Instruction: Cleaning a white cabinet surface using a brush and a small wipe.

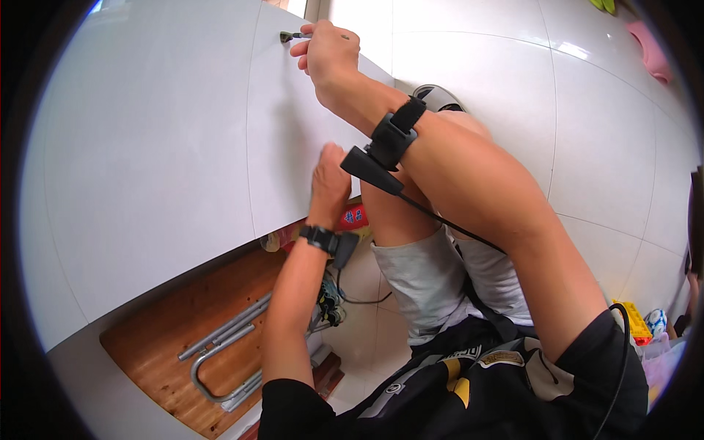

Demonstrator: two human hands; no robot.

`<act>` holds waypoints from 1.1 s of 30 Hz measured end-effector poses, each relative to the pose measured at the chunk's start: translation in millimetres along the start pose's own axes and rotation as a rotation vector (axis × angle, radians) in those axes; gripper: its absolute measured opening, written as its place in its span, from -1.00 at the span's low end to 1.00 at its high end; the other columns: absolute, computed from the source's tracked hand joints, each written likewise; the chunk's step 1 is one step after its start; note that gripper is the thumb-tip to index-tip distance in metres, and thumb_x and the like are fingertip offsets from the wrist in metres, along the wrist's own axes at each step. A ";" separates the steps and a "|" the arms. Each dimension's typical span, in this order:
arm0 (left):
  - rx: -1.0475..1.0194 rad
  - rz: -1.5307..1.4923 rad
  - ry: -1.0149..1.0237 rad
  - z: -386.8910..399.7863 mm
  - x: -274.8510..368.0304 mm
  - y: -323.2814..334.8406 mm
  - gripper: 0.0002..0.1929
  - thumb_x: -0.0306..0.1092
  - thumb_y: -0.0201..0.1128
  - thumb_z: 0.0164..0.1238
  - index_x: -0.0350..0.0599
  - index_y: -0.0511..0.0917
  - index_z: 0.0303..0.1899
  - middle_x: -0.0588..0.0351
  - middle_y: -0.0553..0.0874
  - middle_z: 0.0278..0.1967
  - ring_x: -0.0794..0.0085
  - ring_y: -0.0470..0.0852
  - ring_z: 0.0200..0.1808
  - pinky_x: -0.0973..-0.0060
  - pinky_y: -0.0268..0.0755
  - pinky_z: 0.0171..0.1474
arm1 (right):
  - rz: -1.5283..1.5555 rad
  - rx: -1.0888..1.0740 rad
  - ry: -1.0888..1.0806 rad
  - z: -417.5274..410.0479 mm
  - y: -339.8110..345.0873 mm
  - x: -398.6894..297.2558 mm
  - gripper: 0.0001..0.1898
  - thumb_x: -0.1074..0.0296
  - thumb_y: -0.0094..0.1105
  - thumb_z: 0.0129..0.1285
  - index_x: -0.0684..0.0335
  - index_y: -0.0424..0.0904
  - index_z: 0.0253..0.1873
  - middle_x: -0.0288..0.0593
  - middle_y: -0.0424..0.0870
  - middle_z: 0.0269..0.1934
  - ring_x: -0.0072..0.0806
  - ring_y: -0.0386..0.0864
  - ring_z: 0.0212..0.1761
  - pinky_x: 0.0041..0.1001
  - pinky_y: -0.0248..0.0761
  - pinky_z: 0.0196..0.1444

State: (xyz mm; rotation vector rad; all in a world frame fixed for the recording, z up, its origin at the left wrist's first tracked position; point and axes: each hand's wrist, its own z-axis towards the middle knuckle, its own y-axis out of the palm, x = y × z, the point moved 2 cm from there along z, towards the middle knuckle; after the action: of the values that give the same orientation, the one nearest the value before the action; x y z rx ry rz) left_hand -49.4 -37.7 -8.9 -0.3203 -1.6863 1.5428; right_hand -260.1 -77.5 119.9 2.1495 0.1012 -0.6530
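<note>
My right hand (333,49) holds a small, thin-handled tool (286,37), which looks like a brush, by its shaft. The dark head points left, over or against a glossy white panel (165,121); contact cannot be told. Lower down, my left hand (331,179) is blurred and curled beside the panel's lower right part. Its fingertips are hidden, so whether it holds anything is unclear. Both wrists wear black straps with cabled devices.
Below the panel lie a wooden board (165,330), bent metal tubes (220,352) and a red package (353,216) bearing writing. My bent legs in grey shorts (418,280) are close to the panel. On the tiled floor (495,66) are a pink object (649,52) and a yellow plastic item (631,319).
</note>
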 end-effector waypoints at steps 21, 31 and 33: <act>-0.231 -0.342 -0.731 -413.7 52.7 172.0 -0.86 -0.42 0.28 0.29 -0.27 0.74 -0.27 -0.20 0.79 -0.30 -0.14 0.77 -0.18 0.12 0.61 -0.06 | -0.276 -0.606 -0.380 -186.1 -25.3 86.5 -0.55 0.26 -0.17 0.67 0.42 0.49 0.41 -0.24 0.69 -0.38 -0.73 0.37 -0.53 -0.60 0.32 -0.47; 0.122 -0.295 -0.809 -320.1 19.8 156.1 -0.89 -0.44 0.31 0.32 -0.22 0.75 -0.25 -0.16 0.80 -0.29 -0.02 0.78 -0.18 0.14 0.62 -0.08 | -0.333 -0.858 -0.712 -176.5 -28.7 77.0 -0.57 0.59 -0.06 0.46 0.46 0.51 0.37 -0.13 0.68 -0.36 -0.49 0.58 -0.44 -0.50 0.48 -0.33; 0.123 -0.278 -0.732 -327.7 21.3 156.0 -0.89 -0.44 0.31 0.31 -0.22 0.75 -0.25 -0.16 0.79 -0.29 -0.02 0.78 -0.19 0.13 0.61 -0.08 | -0.246 -0.994 -0.728 -194.8 -34.3 86.5 -0.55 0.61 -0.05 0.44 0.44 0.51 0.39 -0.12 0.67 -0.35 -0.48 0.59 -0.44 -0.50 0.48 -0.33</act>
State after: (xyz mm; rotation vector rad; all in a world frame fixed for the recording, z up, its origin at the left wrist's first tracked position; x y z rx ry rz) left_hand 114.3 244.8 -168.8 0.5942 -2.0438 1.6385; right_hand -114.8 79.5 148.5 0.8863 0.2350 -1.1789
